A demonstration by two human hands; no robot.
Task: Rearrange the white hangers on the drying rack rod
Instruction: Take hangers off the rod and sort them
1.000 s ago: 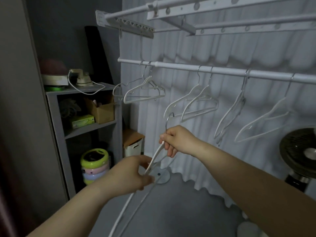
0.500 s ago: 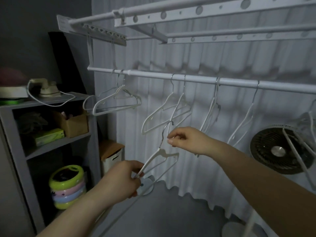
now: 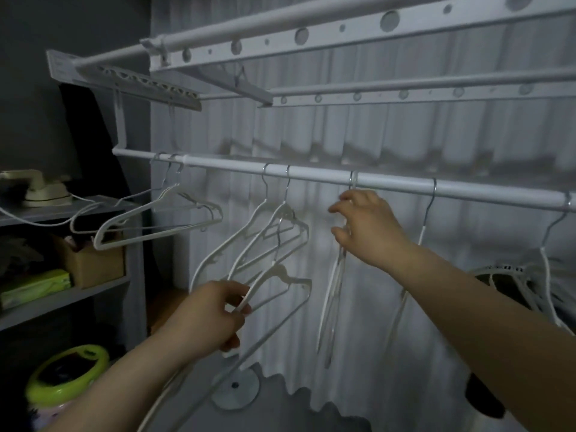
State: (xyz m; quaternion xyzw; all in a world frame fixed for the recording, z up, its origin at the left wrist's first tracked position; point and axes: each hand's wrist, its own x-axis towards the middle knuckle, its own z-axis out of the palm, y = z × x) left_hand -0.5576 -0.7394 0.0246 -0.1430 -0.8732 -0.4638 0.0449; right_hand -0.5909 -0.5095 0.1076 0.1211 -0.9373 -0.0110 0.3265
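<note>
The room is dim, with a flat grey-blue cast. The curtain [image 3: 405,135] at the far side is the brightest surface, and the light looks to come through it. The wall [image 3: 78,32] and shelf [image 3: 78,293] on the left sink almost to black. Soft shadows lie on the curtain just above the rod [image 3: 311,176]. The right hand [image 3: 371,229] and the hanger [image 3: 280,275] in the left hand [image 3: 208,313] are smeared by motion. The top rails [image 3: 343,32] bow toward the edges — wide-angle distortion — and everything is soft and grainy.

No text, number or brand can be read from here. The end plate [image 3: 60,65] of the drying rack [image 3: 311,176] bears faint marks, too blurred to read; the green box [image 3: 34,286] on the shelf [image 3: 93,291] shows no readable print.
</note>
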